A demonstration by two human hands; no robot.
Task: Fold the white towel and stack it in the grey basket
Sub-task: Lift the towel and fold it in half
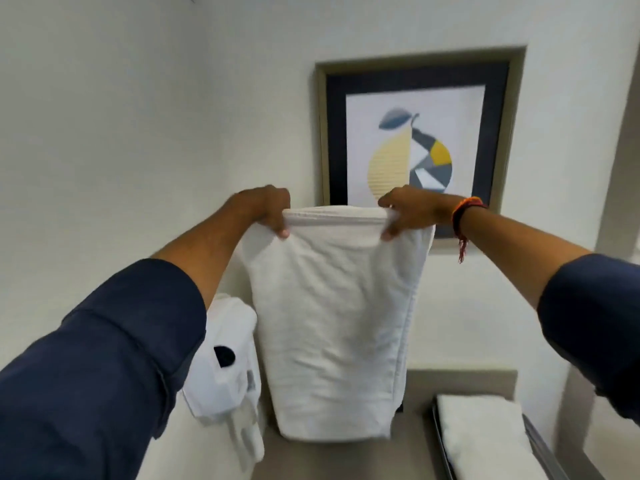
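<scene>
Left hand (pixel 268 209) and right hand (pixel 405 211) each pinched a top corner of the doubled white terry towel (pixel 332 323), hung straight for folding; grey basket (pixel 540 441) beside, holding folded towels.

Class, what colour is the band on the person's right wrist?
The wristband is red and orange with a dark strip, trailing a red tassel; the head view shows it.

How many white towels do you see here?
2. One towel hangs from both hands, left and right. A folded towel lies in the grey basket, lower right; more may hide beneath.
</scene>
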